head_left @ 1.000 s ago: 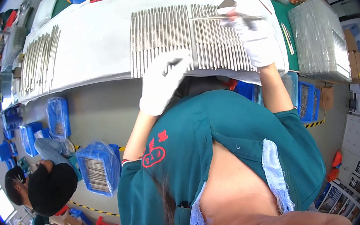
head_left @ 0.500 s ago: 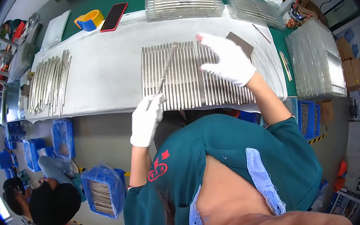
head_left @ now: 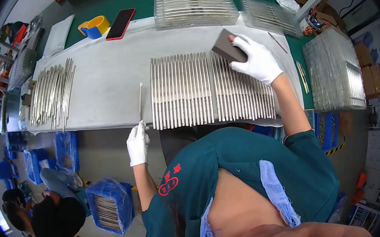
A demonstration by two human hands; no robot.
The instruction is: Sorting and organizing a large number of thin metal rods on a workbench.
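Note:
My left hand (head_left: 138, 144), in a white glove, pinches the lower end of a thin metal rod (head_left: 140, 101) at the table's front edge. The rod points up and away, left of the laid-out rods. My right hand (head_left: 257, 60), gloved with a bare fingertip showing, grips a dark grey flat block (head_left: 228, 47) above the far ends of the right-hand group. Two neat groups of metal rods, the left group (head_left: 180, 91) and the right group (head_left: 243, 89), lie side by side on a white cloth (head_left: 102, 72). A looser bunch of rods (head_left: 53, 93) lies at the far left.
Along the far side are a phone (head_left: 121, 24), tape rolls (head_left: 94, 26) and clear trays of rods (head_left: 194, 8). A wrapped tray stack (head_left: 333, 68) stands at the right. Blue crates, one a bagged crate of rods (head_left: 108, 203), and a co-worker (head_left: 56, 215) are at the lower left.
My right hand, open before, has taken hold of the grey block and lifted it. My left hand has moved left and nearer with the rod, away from the left group.

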